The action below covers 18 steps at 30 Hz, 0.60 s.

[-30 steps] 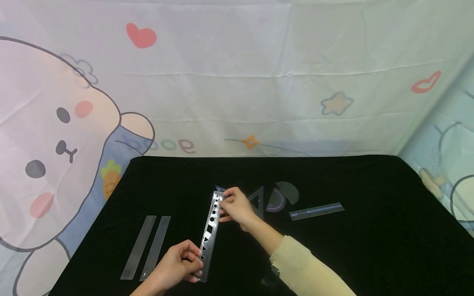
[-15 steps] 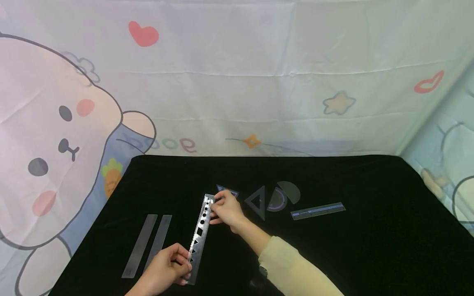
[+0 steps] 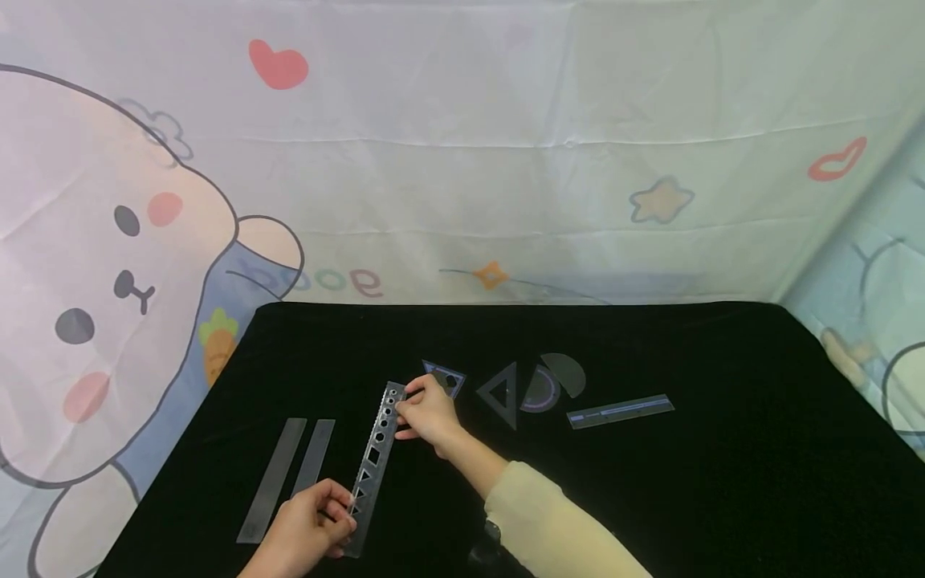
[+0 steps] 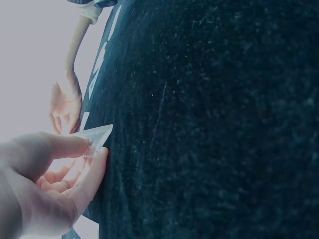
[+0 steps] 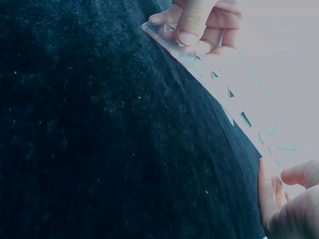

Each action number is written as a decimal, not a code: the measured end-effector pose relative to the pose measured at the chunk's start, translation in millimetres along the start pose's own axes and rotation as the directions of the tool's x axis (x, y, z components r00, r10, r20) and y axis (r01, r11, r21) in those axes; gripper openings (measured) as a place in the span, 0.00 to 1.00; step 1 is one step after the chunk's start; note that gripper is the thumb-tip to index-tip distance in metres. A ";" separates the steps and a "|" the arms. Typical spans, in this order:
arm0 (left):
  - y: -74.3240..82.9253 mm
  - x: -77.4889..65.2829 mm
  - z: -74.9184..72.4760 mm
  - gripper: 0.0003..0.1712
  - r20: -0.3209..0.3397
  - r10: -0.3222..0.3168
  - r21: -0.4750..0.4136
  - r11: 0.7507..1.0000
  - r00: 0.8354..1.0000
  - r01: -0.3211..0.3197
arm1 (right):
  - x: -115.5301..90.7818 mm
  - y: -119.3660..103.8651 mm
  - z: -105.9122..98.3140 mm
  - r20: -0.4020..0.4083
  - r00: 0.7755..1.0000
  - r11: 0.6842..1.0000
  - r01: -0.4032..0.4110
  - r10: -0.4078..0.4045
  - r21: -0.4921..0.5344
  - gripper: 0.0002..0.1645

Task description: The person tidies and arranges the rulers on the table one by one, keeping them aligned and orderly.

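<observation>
Both hands hold a clear stencil ruler (image 3: 373,486) with cut-out circles, a square and triangles. My left hand (image 3: 307,523) pinches its near end between thumb and fingers. At the far end my right hand (image 3: 431,413) grips the right edge. In the left wrist view, thumb and fingertips pinch a corner of the stencil ruler (image 4: 101,135). The right wrist view shows the stencil ruler (image 5: 207,77) slanting between the two hands. To its left lie two plain clear rulers, a wide one (image 3: 273,480) and a narrower one (image 3: 315,449), partly hidden by my left hand.
Behind my right hand lies a blue-marked set square (image 3: 437,370). Further right are a clear set square (image 3: 510,397), a purple-marked protractor (image 3: 531,400), a plain semicircle (image 3: 566,374) and a blue-striped ruler (image 3: 621,411). Black cloth (image 3: 723,482) covers the table.
Both hands have carried the stencil ruler leftward, towards the two plain rulers. The blue-marked set square has come into fuller view, while my left hand now covers more of the narrower ruler.
</observation>
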<state>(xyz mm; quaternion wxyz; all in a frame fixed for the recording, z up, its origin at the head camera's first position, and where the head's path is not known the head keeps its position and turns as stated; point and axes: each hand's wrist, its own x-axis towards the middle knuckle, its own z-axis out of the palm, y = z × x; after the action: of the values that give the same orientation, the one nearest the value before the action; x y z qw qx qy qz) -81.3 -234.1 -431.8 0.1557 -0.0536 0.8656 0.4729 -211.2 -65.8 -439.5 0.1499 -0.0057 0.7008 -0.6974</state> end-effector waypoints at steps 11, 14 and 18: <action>-0.5 -5.4 -2.4 0.13 -0.103 -0.021 0.116 0.993 0.994 0.033 | 2.8 2.0 16.1 -0.016 0.999 0.997 0.048 -0.049 -0.064 0.14; 0.1 -6.5 -2.1 0.13 -0.136 -0.017 0.162 0.986 0.991 0.039 | 4.3 2.5 20.1 -0.025 0.998 0.995 0.058 -0.061 -0.087 0.14; 1.8 -7.8 -2.1 0.13 -0.162 -0.027 0.193 0.979 0.986 0.058 | 5.8 1.9 24.6 -0.037 0.998 0.993 0.051 -0.055 -0.106 0.14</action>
<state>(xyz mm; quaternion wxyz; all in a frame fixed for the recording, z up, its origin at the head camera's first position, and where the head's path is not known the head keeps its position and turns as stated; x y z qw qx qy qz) -74.9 -235.3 -426.8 0.1009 -0.0938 0.9165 0.3757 -211.0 -91.1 -442.1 0.1167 -0.0182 0.7388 -0.6635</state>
